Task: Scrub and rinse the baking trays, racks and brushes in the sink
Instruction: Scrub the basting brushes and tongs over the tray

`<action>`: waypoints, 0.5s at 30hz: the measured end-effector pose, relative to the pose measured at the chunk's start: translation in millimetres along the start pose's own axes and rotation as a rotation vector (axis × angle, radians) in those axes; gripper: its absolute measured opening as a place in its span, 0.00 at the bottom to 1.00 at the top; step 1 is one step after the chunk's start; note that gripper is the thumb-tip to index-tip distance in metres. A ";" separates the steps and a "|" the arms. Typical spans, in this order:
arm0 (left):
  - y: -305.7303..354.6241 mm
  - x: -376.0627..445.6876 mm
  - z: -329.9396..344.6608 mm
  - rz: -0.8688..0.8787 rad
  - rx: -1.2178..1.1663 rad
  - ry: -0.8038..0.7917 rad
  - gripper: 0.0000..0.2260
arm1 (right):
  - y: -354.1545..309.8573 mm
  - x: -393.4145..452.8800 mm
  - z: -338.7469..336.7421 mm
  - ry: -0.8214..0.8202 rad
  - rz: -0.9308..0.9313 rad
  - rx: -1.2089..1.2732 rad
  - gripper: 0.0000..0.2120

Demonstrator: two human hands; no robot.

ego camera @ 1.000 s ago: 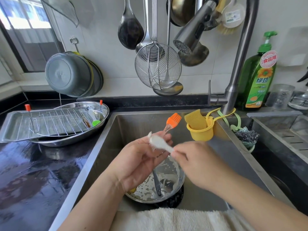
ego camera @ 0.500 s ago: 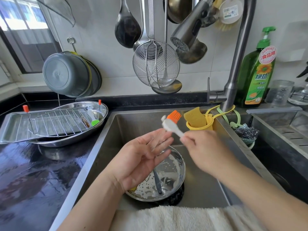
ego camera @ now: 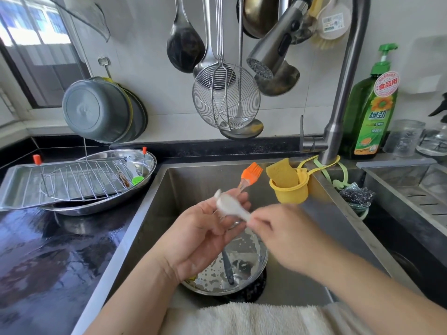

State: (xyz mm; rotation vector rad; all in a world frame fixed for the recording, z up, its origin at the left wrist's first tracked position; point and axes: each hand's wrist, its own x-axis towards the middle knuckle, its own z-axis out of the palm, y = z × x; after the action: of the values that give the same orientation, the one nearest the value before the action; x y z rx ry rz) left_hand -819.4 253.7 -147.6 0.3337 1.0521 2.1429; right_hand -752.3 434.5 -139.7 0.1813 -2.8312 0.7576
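Steel sink (ego camera: 188,180) fills mid-frame, soapy bowl (ego camera: 251,269) at its bottom, and above it the left hand (ego camera: 200,235) holds an orange-bristled basting brush (ego camera: 250,175) while the right hand (ego camera: 287,235) pinches a blurry white scrubber (ego camera: 229,205) against it.

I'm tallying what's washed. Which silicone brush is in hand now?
The orange-bristled brush, its handle in the left hand over the sink; the green-bristled brush lies in the oval tray.
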 end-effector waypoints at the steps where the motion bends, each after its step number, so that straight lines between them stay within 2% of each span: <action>1: 0.4 0.4 -1.8 0.012 -0.021 0.009 0.39 | -6.6 -2.9 6.0 -0.035 -0.044 0.010 0.21; 2: 1.0 0.1 -2.5 0.022 -0.037 0.001 0.39 | -5.8 -2.6 9.1 -0.027 -0.053 0.006 0.21; 6: -0.3 -2.0 -1.6 0.029 0.005 -0.117 0.40 | 21.1 10.9 -4.1 0.138 0.108 -0.031 0.18; 8: 0.5 -2.6 -0.4 0.037 -0.013 -0.122 0.38 | 14.2 6.0 -3.8 0.087 0.049 0.012 0.19; 11: 5.7 -4.1 -1.8 0.036 -0.185 -0.084 0.32 | -13.1 -4.4 8.1 -0.048 -0.122 0.041 0.22; 13: 8.7 -5.8 -0.7 0.019 -0.239 -0.072 0.32 | -7.4 -0.1 7.9 -0.012 -0.091 0.018 0.21; 15: 8.5 -6.3 0.8 0.001 -0.221 -0.097 0.39 | 5.4 7.3 3.2 0.060 -0.006 0.012 0.20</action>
State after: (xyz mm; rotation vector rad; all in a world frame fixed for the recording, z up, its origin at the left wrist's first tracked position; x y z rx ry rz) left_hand -818.7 246.3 -140.1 0.3289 0.7516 2.1950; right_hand -760.9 437.0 -143.4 0.1657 -2.7685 0.7665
